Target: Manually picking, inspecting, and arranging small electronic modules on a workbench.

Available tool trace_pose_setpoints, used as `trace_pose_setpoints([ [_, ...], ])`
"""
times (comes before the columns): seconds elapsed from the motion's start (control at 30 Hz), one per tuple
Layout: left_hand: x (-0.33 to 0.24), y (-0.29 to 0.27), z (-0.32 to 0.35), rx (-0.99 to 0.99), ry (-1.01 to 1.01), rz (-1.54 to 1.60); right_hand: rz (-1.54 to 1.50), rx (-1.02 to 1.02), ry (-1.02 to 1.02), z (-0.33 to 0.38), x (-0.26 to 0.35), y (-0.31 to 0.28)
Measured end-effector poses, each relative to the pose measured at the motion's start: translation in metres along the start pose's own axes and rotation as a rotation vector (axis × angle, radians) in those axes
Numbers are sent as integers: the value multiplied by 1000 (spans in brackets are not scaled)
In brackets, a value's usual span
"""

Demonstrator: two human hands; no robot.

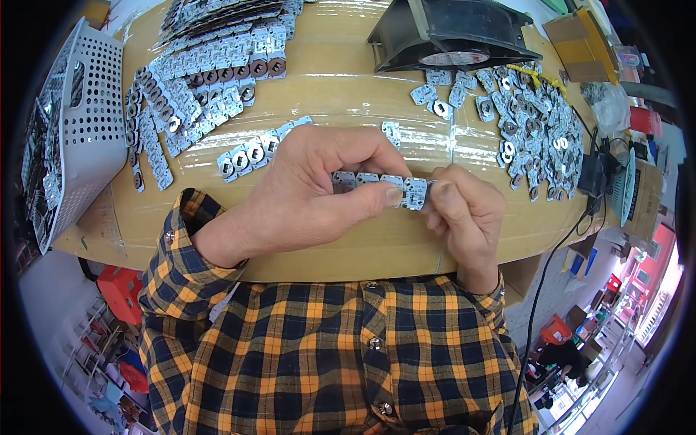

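Left hand (304, 192) pinching the strip of small circuit boards (377, 183) — right hand (464, 206) closed on its end board. Bend gently at the score line, strip kept level over the counter (348, 87).

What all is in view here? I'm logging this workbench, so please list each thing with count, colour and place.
strip of small boards: one, silver-white, held between both hands
rows of board strips: many, silver-white, table's far left
short strip: one, silver-white, beside the left hand
loose single boards: a heap, silver-white, table's far right
fan: one, black, far edge
perforated basket: one, white, left edge
table: one, tan, film-wrapped
black cable: one, hanging off the right
left hand: pinching the strip
right hand: gripping the strip's end piece
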State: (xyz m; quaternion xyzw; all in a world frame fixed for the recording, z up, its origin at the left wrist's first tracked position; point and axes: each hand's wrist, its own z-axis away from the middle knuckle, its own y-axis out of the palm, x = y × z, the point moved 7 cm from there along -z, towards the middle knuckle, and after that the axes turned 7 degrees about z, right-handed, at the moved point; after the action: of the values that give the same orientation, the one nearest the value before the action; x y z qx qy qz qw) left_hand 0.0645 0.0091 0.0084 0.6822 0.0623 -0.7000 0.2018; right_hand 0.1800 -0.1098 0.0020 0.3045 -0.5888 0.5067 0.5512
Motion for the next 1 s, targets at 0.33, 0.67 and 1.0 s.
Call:
trace_pose_setpoints([
  [0.33, 7, 3, 0, 3, -16, 11, 202, 6, -170, -7, 9, 7],
  [0.67, 5, 3, 1, -77, -5, 254, -689, -5, 304, 0, -17, 24],
  [1.0, -23, 7, 5, -86, 388, -338, -258, -149, 128, -1, -7, 13],
])
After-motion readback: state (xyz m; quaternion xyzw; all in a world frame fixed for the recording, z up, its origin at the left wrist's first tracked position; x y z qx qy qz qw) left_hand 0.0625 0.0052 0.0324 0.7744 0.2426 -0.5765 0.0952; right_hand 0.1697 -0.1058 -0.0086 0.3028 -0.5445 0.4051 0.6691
